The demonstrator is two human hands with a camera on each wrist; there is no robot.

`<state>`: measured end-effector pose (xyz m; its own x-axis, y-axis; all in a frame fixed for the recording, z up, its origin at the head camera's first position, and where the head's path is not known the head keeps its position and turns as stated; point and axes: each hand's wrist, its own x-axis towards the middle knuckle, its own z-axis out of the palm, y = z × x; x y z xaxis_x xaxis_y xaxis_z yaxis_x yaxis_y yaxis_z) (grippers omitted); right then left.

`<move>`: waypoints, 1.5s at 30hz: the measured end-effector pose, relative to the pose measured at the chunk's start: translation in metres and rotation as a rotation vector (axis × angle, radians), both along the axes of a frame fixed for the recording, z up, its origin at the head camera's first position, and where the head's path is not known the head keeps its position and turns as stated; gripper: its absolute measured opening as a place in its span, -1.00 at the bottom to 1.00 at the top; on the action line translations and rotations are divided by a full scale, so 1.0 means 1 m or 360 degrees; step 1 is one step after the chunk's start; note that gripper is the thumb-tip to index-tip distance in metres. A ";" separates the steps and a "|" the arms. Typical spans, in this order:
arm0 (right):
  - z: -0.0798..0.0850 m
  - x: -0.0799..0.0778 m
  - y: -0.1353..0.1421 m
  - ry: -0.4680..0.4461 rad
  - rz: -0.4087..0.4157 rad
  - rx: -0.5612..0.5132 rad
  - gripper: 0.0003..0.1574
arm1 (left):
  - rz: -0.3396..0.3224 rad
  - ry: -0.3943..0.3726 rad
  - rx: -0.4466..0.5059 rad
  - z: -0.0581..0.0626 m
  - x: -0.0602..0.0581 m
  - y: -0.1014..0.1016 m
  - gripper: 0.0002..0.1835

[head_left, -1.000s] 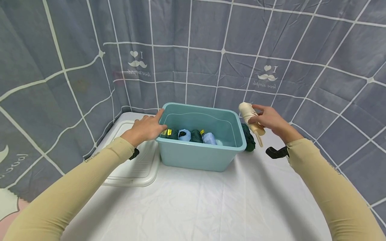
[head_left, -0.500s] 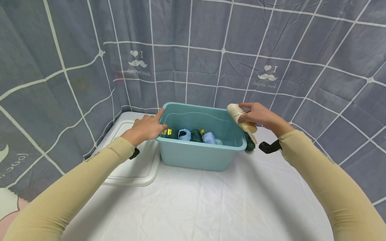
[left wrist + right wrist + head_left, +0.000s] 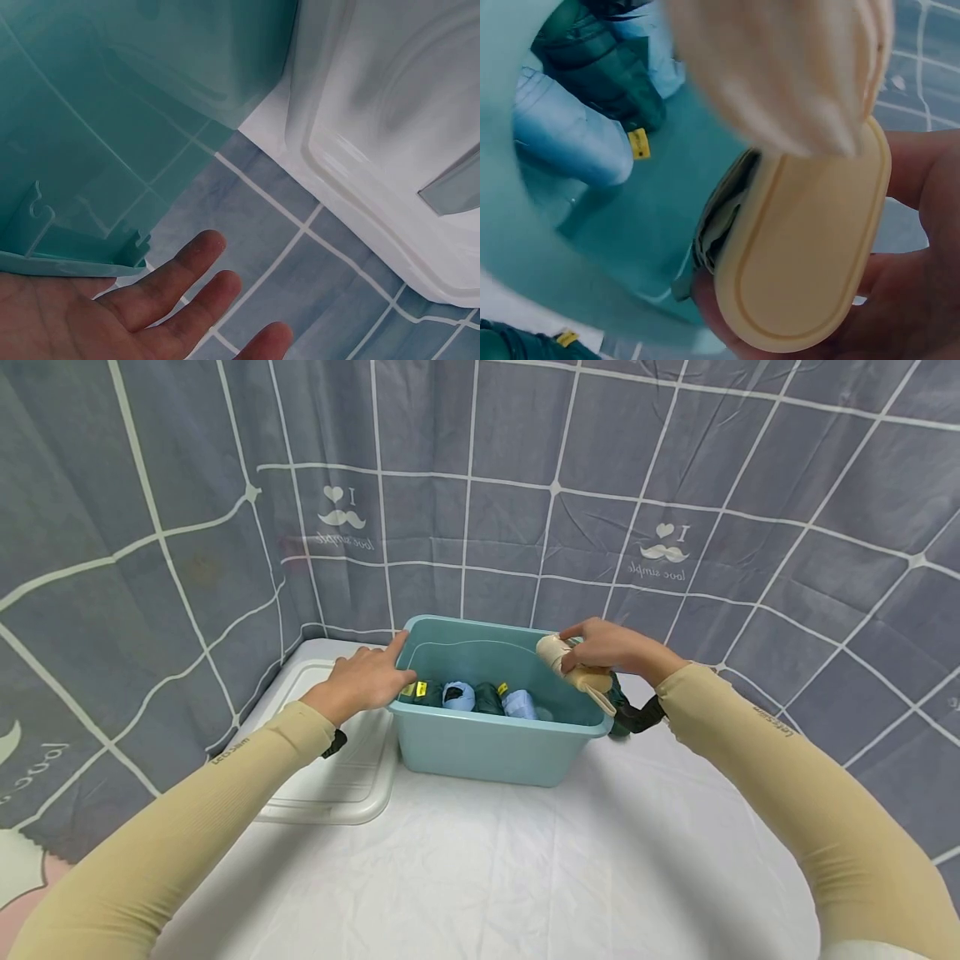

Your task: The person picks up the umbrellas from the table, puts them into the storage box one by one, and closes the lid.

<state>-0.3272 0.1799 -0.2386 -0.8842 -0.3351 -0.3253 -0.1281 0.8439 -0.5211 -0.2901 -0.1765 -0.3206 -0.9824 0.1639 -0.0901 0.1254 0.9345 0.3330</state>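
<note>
My right hand (image 3: 615, 647) holds a cream folded umbrella (image 3: 553, 649) over the right end of a blue-green plastic bin (image 3: 487, 747). The umbrella slants, its pale yellow handle toward me and a loop strap hanging from it. In the right wrist view the handle's flat oval end (image 3: 802, 247) faces the camera, with fingers and thumb around the sides. My left hand (image 3: 363, 681) rests at the bin's left rim, index finger stretched along it. Loosely spread fingers (image 3: 172, 285) show outside the bin in the left wrist view.
Inside the bin lies a row of rolled bundles, among them a blue one (image 3: 459, 696), a dark green one (image 3: 489, 699) and a light blue one (image 3: 519, 704). A white lid (image 3: 337, 789) lies left of the bin. Another dark green bundle (image 3: 621, 727) sits to its right.
My right hand has carried the umbrella leftward and slightly down, from beside the bin's right rim to over its opening. The left hand stays put.
</note>
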 end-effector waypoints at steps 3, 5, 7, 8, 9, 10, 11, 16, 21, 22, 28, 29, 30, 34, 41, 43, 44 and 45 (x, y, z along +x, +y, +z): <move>-0.004 -0.003 -0.010 -0.0036 0.0068 0.0060 -0.05 | 0.0003 -0.0008 0.0001 0.000 0.000 0.000 -0.12; -0.007 -0.006 -0.014 -0.0057 0.0102 0.0103 -0.04 | 0.0006 -0.0012 0.0003 0.001 0.000 0.001 -0.12; -0.009 -0.008 -0.018 -0.0088 0.0126 0.0141 -0.05 | 0.0006 -0.0014 0.0004 0.001 0.000 0.002 -0.12; -0.010 -0.009 -0.020 -0.0089 0.0142 0.0167 -0.06 | 0.0005 -0.0012 0.0005 0.001 0.000 0.002 -0.12; -0.011 -0.010 -0.022 -0.0093 0.0153 0.0194 -0.09 | 0.0004 -0.0012 0.0007 0.001 0.000 0.002 -0.12; -0.012 -0.011 -0.023 -0.0097 0.0167 0.0220 -0.16 | 0.0004 -0.0013 0.0007 0.001 0.000 0.002 -0.12; -0.012 -0.012 -0.025 -0.0102 0.0179 0.0238 -0.23 | 0.0006 -0.0013 0.0007 0.001 0.000 0.002 -0.12; -0.017 -0.017 -0.031 -0.0172 0.0182 0.0280 -0.74 | 0.0010 -0.0015 0.0006 0.001 0.000 0.003 -0.12; -0.022 -0.022 -0.033 -0.0282 0.0123 0.0308 -0.76 | 0.0006 -0.0014 -0.0013 0.001 0.000 0.004 -0.12; -0.023 -0.023 -0.033 -0.0293 0.0116 0.0320 -0.74 | 0.0007 -0.0013 -0.0016 0.001 0.000 0.004 -0.12; -0.029 -0.029 -0.036 -0.0358 0.0103 0.0383 -0.79 | 0.0012 -0.0007 -0.0023 0.001 0.001 0.004 -0.12; -0.031 -0.030 -0.036 -0.0374 0.0099 0.0388 -0.80 | 0.0012 -0.0007 -0.0022 0.001 0.000 0.004 -0.12; -0.032 -0.031 -0.036 -0.0388 0.0091 0.0395 -0.81 | 0.0011 -0.0007 -0.0020 0.001 0.000 0.004 -0.12; -0.037 -0.033 -0.038 -0.0407 0.0103 0.0450 -0.79 | 0.0013 -0.0008 -0.0015 0.000 0.000 0.004 -0.12; -0.040 -0.034 -0.042 -0.0422 0.0137 0.0486 -0.72 | 0.0017 -0.0003 -0.0022 0.001 0.001 0.003 -0.13; -0.042 -0.035 -0.042 -0.0444 0.0139 0.0483 -0.69 | 0.0017 -0.0005 -0.0027 0.001 0.001 0.002 -0.13; -0.042 -0.035 -0.042 -0.0455 0.0139 0.0483 -0.67 | 0.0017 -0.0006 -0.0031 0.001 0.001 0.002 -0.13; -0.043 -0.035 -0.042 -0.0460 0.0145 0.0490 -0.65 | 0.0017 -0.0007 -0.0031 0.002 0.001 0.002 -0.12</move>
<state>-0.3624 0.1378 -0.2815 -0.7133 -0.2565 -0.6522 -0.0952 0.9575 -0.2723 -0.2893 -0.1749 -0.3190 -0.9836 0.1516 -0.0978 0.1139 0.9422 0.3151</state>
